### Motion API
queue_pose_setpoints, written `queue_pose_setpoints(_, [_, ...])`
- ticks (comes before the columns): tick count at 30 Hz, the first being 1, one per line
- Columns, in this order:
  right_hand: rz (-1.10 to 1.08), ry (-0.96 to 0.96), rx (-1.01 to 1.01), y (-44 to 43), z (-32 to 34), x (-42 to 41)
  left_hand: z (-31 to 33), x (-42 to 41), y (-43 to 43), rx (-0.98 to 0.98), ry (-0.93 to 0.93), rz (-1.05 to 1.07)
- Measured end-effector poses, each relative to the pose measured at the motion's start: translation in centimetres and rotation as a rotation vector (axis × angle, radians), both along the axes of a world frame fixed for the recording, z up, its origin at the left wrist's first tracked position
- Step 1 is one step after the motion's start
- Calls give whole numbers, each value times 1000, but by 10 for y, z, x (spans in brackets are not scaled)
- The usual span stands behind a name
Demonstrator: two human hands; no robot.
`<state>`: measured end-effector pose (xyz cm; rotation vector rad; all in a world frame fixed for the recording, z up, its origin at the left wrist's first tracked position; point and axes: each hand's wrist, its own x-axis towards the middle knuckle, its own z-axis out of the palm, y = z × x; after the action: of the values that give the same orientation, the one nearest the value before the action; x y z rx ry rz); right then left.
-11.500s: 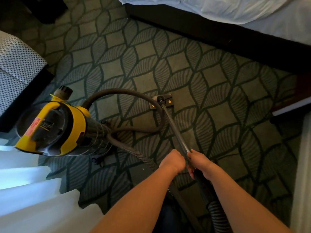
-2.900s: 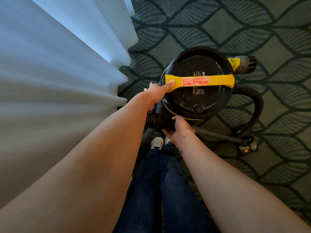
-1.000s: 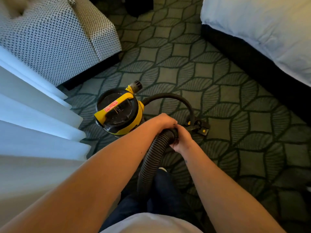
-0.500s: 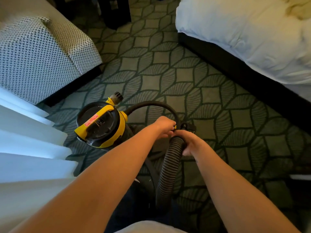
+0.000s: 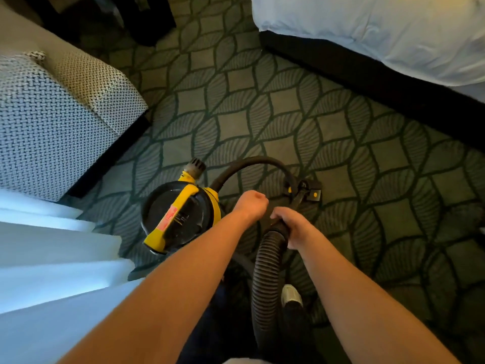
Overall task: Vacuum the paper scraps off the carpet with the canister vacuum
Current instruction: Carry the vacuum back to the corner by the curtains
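Note:
The yellow and black canister vacuum stands upright on the green leaf-patterned carpet, just left of my hands. Its smooth hose arcs from the canister to the floor nozzle, which rests on the carpet past my hands. My right hand is shut on the cuff of the ribbed hose, which hangs down toward my legs. My left hand is a closed fist just left of the cuff, with nothing visible in it. I see no paper scraps on the carpet.
A woven-pattern upholstered seat stands at the left. White curtain folds fill the lower left. A bed with white bedding on a dark base runs along the upper right. My shoe is beside the hose.
My left hand has come off the hose end and now sits apart as a fist. My right hand keeps its grip on the cuff. The view has shifted slightly.

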<state>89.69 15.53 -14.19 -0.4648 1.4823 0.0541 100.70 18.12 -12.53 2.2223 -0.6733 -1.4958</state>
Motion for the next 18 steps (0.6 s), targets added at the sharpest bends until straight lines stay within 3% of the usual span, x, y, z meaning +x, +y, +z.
queue_pose_setpoints(9, [-400,0,83,42,-44,109,-50,137,49,171,-372,1])
queue_pose_setpoints(14, [-516,-14,99,51,-62,133,-80,170,63,318,-350,63])
queue_pose_setpoints(18, [-568,-16,101,55,-68,136,-91,183,64,375,-414,-30])
